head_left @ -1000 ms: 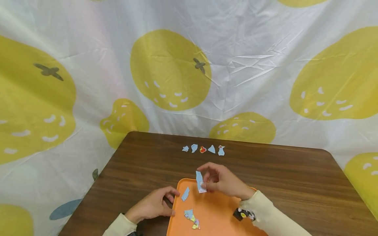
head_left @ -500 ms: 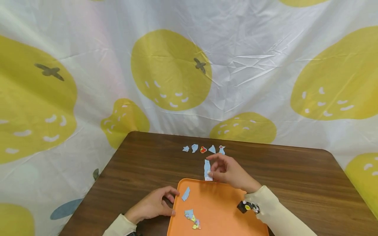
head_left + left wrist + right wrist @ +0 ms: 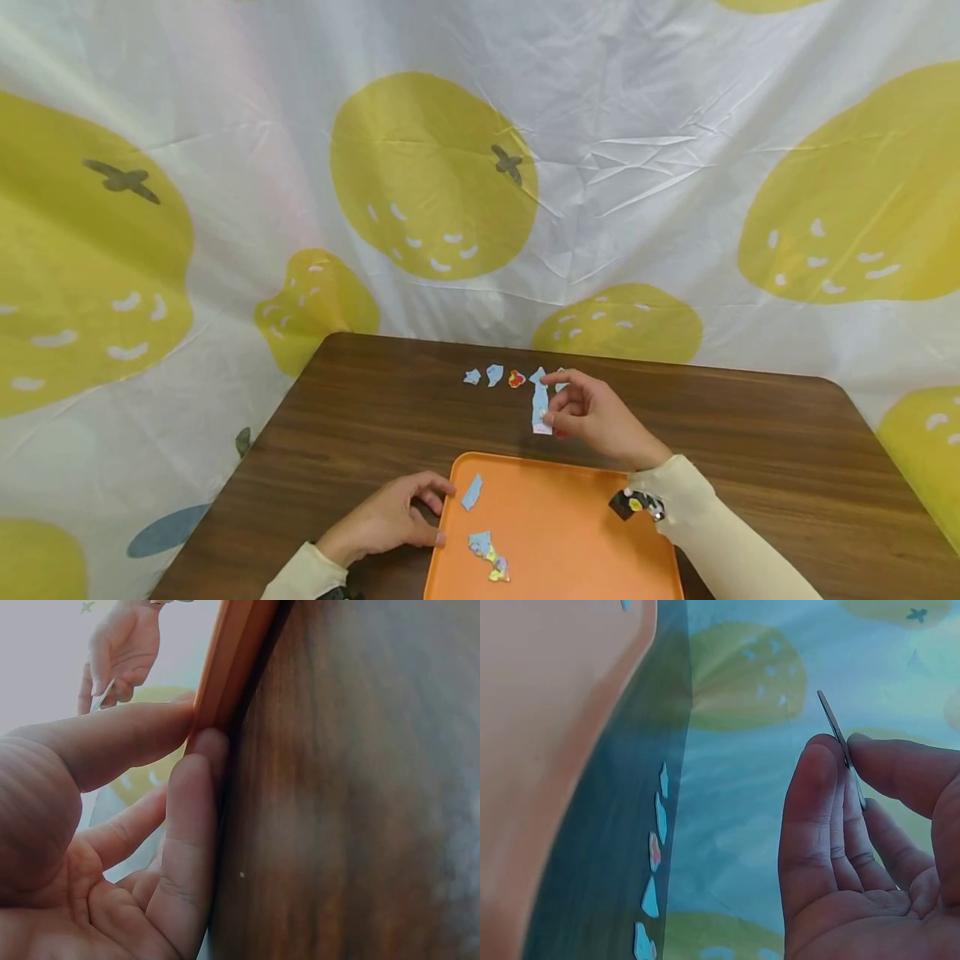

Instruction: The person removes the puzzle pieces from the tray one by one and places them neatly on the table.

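My right hand (image 3: pixel 600 417) pinches a long light-blue puzzle piece (image 3: pixel 540 408) with a pale lower end. In the right wrist view this piece (image 3: pixel 831 720) is seen edge-on, thin and stiff, between thumb and fingers. It is raised past the far edge of an orange tray (image 3: pixel 570 525) and overlaps a triangular blue piece (image 3: pixel 537 375) in the head view. My left hand (image 3: pixel 393 512) rests thumb and fingertips against the tray's left rim; the left wrist view shows fingers (image 3: pixel 187 825) touching its side (image 3: pixel 225 667).
On the tray lie a slim blue piece (image 3: pixel 472 492) and a blue, yellow and purple cluster (image 3: pixel 489 557). Along the table's (image 3: pixel 360 417) far side, a row includes a red-and-yellow piece (image 3: pixel 517 379) and blue ones (image 3: pixel 494 375). A fruit-print curtain (image 3: pixel 637 208) hangs behind.
My right hand has carried the long blue piece from over the tray, away and to the right, toward the far row. The left hand stays at the tray's rim.
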Motion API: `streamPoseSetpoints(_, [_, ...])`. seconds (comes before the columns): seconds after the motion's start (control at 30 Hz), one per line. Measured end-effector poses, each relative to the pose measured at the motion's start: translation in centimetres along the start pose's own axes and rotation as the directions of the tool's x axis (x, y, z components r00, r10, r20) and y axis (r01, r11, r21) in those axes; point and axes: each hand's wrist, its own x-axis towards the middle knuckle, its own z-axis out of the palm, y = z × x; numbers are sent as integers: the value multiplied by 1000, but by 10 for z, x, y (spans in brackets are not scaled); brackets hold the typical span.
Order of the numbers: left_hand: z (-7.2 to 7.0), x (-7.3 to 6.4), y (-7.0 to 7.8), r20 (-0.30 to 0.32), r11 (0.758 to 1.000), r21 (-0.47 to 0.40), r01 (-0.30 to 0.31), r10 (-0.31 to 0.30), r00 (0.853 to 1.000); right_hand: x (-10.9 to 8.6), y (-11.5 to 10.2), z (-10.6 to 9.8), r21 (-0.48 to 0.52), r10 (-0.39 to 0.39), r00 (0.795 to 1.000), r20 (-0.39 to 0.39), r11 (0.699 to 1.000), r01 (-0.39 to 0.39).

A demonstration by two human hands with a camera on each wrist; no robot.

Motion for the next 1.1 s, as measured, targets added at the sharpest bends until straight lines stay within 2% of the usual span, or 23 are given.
streamPoseSetpoints(0.4, [-1, 1, -3, 9, 999, -41, 4, -3, 1000, 21, 12, -24, 9, 4, 996, -95, 1000, -3])
streamPoseSetpoints(0.7, [-2, 2, -4, 7, 999, -47, -2, 2, 1000, 35, 25, -36, 32, 16, 993, -118, 999, -12])
streamPoseSetpoints(0.9, [-2, 1, -3, 0, 999, -37, -2, 2, 1000, 41, 35, -49, 21, 66, 987, -145, 998, -64])
streamPoseSetpoints(1.1, [-1, -1, -3, -1, 1000, -29, -3, 3, 1000, 47, 47, -63, -36, 114, 976, -187, 992, -123])
